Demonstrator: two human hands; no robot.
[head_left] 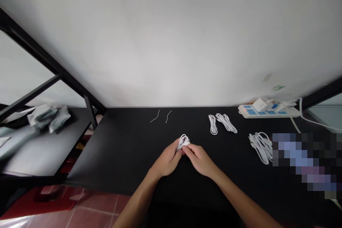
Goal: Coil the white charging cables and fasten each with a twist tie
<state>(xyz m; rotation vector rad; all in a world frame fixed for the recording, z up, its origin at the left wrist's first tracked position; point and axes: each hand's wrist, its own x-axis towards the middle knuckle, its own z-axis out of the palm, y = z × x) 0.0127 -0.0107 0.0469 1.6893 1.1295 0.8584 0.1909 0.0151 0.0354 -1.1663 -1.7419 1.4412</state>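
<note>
A small coiled white cable (pixel 183 141) is held just above the black table, at the middle of the view. My left hand (pixel 171 156) is closed around the coil's lower left side. From the right, my right hand (pixel 198 156) pinches the same bundle, its thumb and forefinger near the cable's end. The fingertips of both hands almost meet beneath the loops, and part of the coil is hidden by them. Behind the hands, two thin white twist ties (pixel 155 116) lie apart on the table.
Two folded white cable bundles (pixel 226 122) lie right of my hands. A larger white cable pile (pixel 261 147) sits farther right, beside a blurred-out patch. A power strip (pixel 251 112) with plugged-in adapters stands against the wall. Plastic-wrapped packets (pixel 49 117) lie on the left table (pixel 34 160).
</note>
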